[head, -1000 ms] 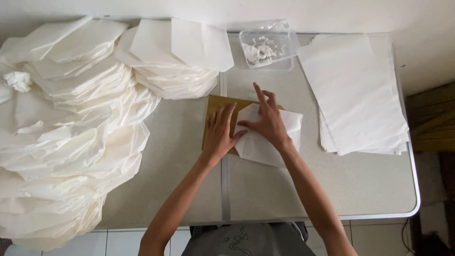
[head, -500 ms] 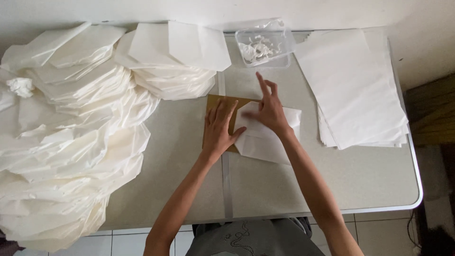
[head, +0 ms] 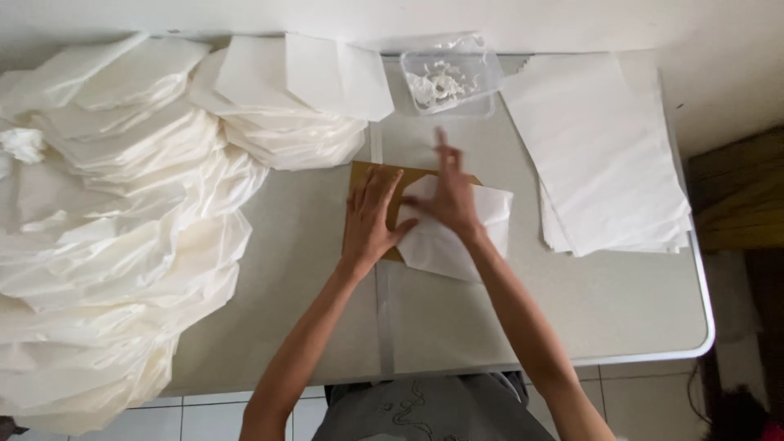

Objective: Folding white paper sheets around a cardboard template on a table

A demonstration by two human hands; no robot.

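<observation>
At table centre: left hand (head: pixel 371 219) fingers spread flat, pinning brown cardboard template (head: pixel 369 175). Right hand (head: pixel 447 196) fingers splayed, motion-blurred, pressing white paper sheet (head: pixel 457 237) lying partly over template. Judgement: hold template fixed, crease firmly along its edge. Forearms reach in from near edge, converging. Flat sheet stack (head: pixel 604 155) right; folded paper piles (head: pixel 122 229) left; clear plastic tub (head: pixel 449 77) far.

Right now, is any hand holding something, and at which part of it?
Nothing is gripped. The left hand presses flat on the brown card, and the right hand presses flat on the upper left part of the white paper sheet.
</observation>
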